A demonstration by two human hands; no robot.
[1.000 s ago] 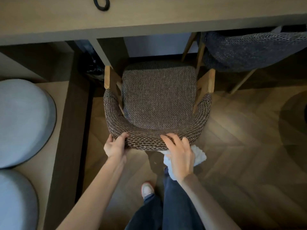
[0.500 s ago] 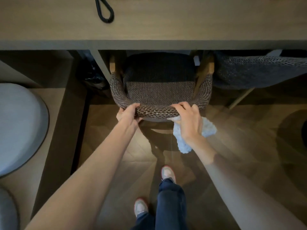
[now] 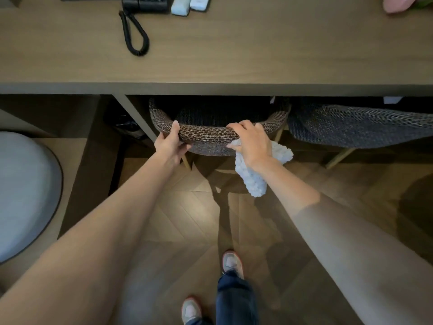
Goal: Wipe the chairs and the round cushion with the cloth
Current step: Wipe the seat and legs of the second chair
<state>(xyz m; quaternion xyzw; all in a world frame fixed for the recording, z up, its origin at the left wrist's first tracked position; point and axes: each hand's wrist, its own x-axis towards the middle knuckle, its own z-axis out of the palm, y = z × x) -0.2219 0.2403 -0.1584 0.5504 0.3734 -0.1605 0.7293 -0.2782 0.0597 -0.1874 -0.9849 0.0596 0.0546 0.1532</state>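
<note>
A brown woven chair (image 3: 206, 134) stands pushed under the wooden desk (image 3: 234, 55), with only its curved backrest showing. My left hand (image 3: 169, 144) grips the backrest's left part, thumb on top. My right hand (image 3: 251, 143) curls over the backrest's right part and holds a white fluffy cloth (image 3: 251, 177), which hangs below the hand. A second, darker woven chair (image 3: 356, 127) sits under the desk to the right. A grey round cushion (image 3: 25, 193) lies on a low wooden platform at the left.
A black telephone (image 3: 145, 2) with a coiled cord (image 3: 133, 34) and two white remotes (image 3: 189, 4) lie on the desk. A pink thing (image 3: 405, 3) shows at the top right corner. My feet (image 3: 230, 263) stand on the herringbone wood floor.
Both hands have pushed the brown chair forward under the desk, so its seat is now hidden. The view has risen and shows more of the desk top.
</note>
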